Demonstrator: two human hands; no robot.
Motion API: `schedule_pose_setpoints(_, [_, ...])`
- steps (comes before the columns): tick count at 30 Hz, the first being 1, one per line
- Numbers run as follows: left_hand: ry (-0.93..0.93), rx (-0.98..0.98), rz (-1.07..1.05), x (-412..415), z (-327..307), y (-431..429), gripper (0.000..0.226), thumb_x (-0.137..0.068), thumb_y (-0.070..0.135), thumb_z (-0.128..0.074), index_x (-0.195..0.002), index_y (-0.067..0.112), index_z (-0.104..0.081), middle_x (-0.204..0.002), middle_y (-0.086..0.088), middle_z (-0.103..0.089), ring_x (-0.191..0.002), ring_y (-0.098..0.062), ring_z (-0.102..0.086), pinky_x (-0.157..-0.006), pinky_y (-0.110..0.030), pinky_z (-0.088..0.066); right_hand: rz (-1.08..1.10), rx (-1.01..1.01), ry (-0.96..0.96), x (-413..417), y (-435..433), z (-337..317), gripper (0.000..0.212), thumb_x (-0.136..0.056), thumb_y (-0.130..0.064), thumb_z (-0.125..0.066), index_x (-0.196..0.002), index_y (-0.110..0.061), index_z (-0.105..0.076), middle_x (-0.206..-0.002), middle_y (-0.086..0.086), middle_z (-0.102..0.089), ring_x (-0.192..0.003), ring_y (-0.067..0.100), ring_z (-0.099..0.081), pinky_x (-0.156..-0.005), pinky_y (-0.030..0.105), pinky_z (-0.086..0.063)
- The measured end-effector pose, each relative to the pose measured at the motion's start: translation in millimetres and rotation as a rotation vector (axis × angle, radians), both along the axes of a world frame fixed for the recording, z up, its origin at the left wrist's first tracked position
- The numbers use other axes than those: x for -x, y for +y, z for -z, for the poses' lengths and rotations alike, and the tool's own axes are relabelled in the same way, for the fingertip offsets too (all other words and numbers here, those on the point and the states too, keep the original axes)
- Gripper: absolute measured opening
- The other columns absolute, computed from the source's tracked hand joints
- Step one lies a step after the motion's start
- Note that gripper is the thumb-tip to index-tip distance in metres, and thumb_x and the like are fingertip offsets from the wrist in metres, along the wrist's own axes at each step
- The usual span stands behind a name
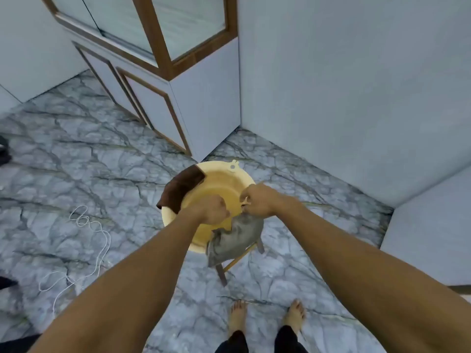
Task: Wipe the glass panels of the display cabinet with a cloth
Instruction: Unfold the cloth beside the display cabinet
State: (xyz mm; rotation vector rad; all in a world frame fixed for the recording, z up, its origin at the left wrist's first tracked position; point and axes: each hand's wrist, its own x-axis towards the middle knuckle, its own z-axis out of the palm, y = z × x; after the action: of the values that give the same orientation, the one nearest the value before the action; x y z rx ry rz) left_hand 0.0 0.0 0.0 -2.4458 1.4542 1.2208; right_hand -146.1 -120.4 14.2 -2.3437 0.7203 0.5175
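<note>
Right hand [257, 203] had the grey cloth over the basin, glass not reached yet

Right hand sat just right of the frame's centre, fingers curled tight around the top of the grey cloth [235, 238], which hung down from the grip and draped over the near rim of the yellow basin [221, 166]. Left hand [215, 210] was right beside it, balled into a fist over the basin. Couldn't tell if it had any of the cloth in it or was just clenched. The basin was on a small wooden stool [221, 273], with a brown cloth [182, 189] folded over its far-left rim.

The display cabinet [204, 105] was in the upper left of the frame, well apart from both hands, its glass panels [190, 24] in brown wood trim up near the top edge. A white cord [88, 240] lay looped on the marble floor at the lower left.

My read is this was the prep step, getting the cloth ready at the basin, probably wringing it, so no wiping had been done. Next move would call for lifting the cloth clear of the basin, stepping around the stool toward the cabinet and pressing it flat on a panel. Worth watching that cord underfoot.
</note>
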Motion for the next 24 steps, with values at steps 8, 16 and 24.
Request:
schedule_pose_setpoints(8, [0.324, -0.134, -0.151, 3.7, 21.9, 20.3, 0.024, -0.092, 0.027, -0.068, -0.11, 0.012, -0.064, -0.115, -0.008, -0.064, -0.102, -0.027, -0.06, -0.092, -0.042, -0.053, -0.057, 0.131, 0.163, -12.2, 18.7, 13.8, 0.058, -0.096, -0.016, -0.065, -0.151, -0.013, -0.045, -0.136, 0.012, -0.06, -0.119, 0.032, -0.06, -0.09, 0.042, -0.056])
schedule_pose_setpoints(16, [0.214, -0.13, 0.176, 15.5, -70.8, -79.5, 0.016, -0.079, 0.024, -0.085, -0.092, 0.016, -0.078, -0.102, 0.003, -0.071, -0.102, -0.023, -0.065, -0.081, -0.033, -0.055, 0.238, -0.192, 0.057, 56.7, -58.0, -37.8, 0.014, -0.096, -0.01, -0.069, -0.105, -0.003, -0.075, -0.09, 0.007, -0.073, -0.07, 0.019, -0.072, -0.061, 0.024, -0.058])
schedule_pose_setpoints(24, [0.194, 0.237, 0.365, 151.1, -141.8, -234.7, 0.029, -0.07, 0.013, -0.087, -0.066, 0.022, -0.06, -0.067, 0.01, -0.059, -0.068, -0.013, -0.052, -0.062, -0.028, -0.038, 0.628, 0.052, -0.243, 235.1, -174.2, -132.8, 0.017, -0.092, -0.014, -0.075, -0.108, -0.012, -0.081, -0.1, -0.002, -0.076, -0.079, 0.004, -0.065, -0.07, 0.014, -0.051])
